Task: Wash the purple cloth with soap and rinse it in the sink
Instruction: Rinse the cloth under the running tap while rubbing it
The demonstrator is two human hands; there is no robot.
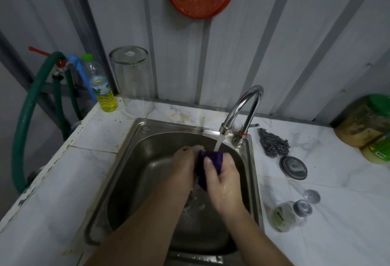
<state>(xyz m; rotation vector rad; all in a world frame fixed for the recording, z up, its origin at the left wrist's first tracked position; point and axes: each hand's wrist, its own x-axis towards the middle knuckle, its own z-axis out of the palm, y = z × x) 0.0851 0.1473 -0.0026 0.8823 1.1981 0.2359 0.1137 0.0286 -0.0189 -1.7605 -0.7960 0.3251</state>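
Head view: marble-tiled counter (337, 213), corrugated metal wall (263, 44).

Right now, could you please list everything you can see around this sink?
purple cloth: one, purple, over the sink under the water stream
sink: one, steel, set in the counter
tap: one, chrome, running
bottle: one, clear with yellow liquid, back left
glass jar: one, clear, upside down beside the bottle
scourer: one, grey, right of the tap
lid: one, dark, below the scourer
hose: one, green, far left
left hand: grips the cloth
right hand: grips the cloth
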